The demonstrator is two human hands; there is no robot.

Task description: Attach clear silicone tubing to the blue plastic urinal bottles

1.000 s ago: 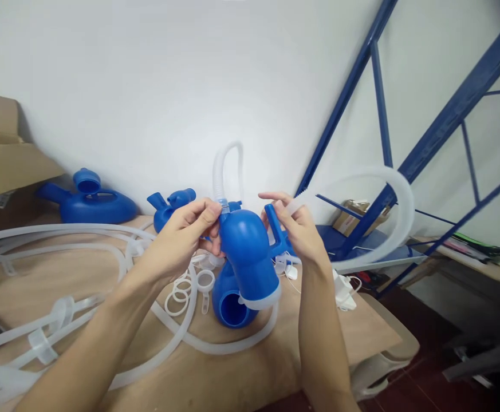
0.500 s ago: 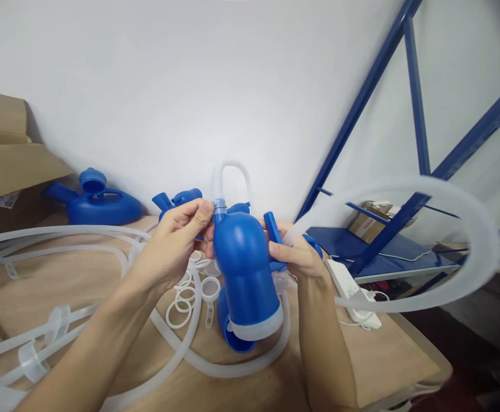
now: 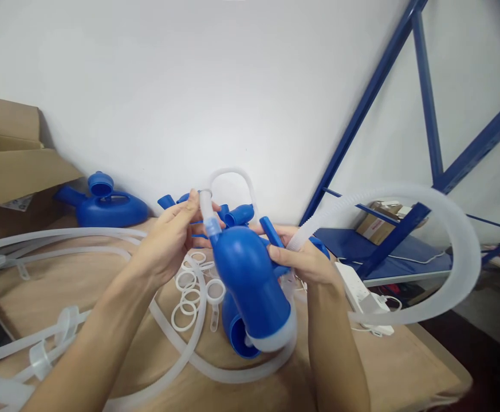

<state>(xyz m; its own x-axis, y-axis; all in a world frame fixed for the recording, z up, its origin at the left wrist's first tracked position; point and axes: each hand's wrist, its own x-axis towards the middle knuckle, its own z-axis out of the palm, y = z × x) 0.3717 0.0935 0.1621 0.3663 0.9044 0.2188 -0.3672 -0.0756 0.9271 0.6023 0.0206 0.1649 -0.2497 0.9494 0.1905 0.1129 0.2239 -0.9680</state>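
In the middle hangs a blue plastic urinal cup [image 3: 250, 280], tilted, with a translucent white rim at its lower end. A translucent hose [image 3: 207, 209] is fitted over its narrow neck. My left hand [image 3: 168, 240] is closed around that hose just above the neck, its thumb and forefinger by a thin ring. My right hand [image 3: 312, 260] grips the cup from the right, thumb beside a blue stub [image 3: 270, 230]. A corrugated hose [image 3: 464, 246] loops out from this hand to the right. The right fingers are partly hidden behind the cup.
Several white rings [image 3: 184, 316] and a capped strap piece [image 3: 215, 293] lie on the brown table [image 3: 404, 360]. Long hoses [image 3: 228, 375] curve across it. A blue urinal bottle [image 3: 112, 212] stands by a cardboard box [image 3: 22, 166]. At right are a power strip [image 3: 353, 286] and blue rack [image 3: 361, 126].
My left hand has shifted slightly left and up along the hose, and the thin ring now sits higher than the neck joint. The cup has tilted, its rim swinging right.
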